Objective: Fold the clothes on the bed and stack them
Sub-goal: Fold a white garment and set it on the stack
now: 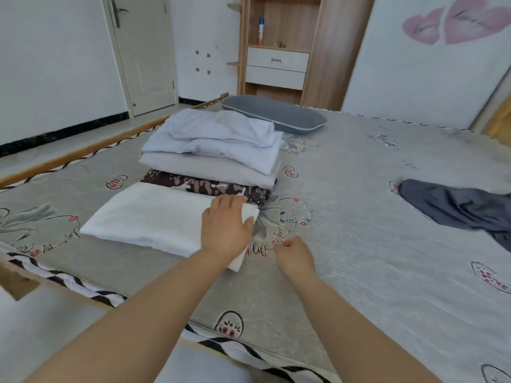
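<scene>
Across the bed (359, 189), toward its left edge, a stack (213, 153) is sitting behind the white folded cloth (143, 217). Left hand (225, 225) is pressing it flat, fingers spread; right hand (294, 257) is hovering, loosely curled, holding nothing. Lifting it level should be keeping the folds intact.

From my feed the folded white garment (143, 219) left of centre looks like smooth matt cotton, and the mattress (345, 217) has a slightly shiny woven cover. The wardrobe (315, 51) at top centre is wood-grain laminate with glossy white drawer fronts; the dark garment (459, 205) at right looks like thin, crumpled cloth.
</scene>
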